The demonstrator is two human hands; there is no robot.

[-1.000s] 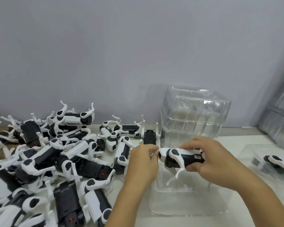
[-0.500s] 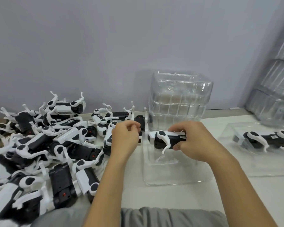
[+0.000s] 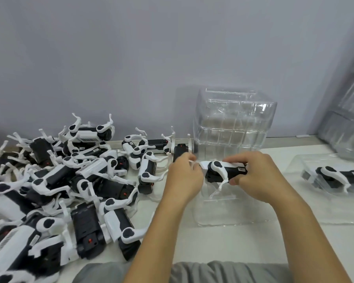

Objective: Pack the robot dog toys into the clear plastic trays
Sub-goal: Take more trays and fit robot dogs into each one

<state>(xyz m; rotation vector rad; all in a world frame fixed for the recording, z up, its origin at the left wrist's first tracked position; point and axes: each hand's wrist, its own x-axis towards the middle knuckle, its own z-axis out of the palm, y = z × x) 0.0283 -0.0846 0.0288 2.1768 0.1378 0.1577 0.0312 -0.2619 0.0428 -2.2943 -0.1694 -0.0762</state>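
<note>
Hands meet at centre above a clear tray on the white table. Right hand grasps the body of a robot dog toy; left hand pinches a white leg at its front end. Loose toys lie heaped at nine o'clock. Stacked empty trays stand at twelve o'clock. A packed tray sits at three o'clock.

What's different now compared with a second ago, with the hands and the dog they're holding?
Little. The right hand still grips the robot dog toy above the clear plastic tray; the left hand stays at its front end, fingers curled on a white leg. The pile of toys and tray stack are unchanged.
</note>
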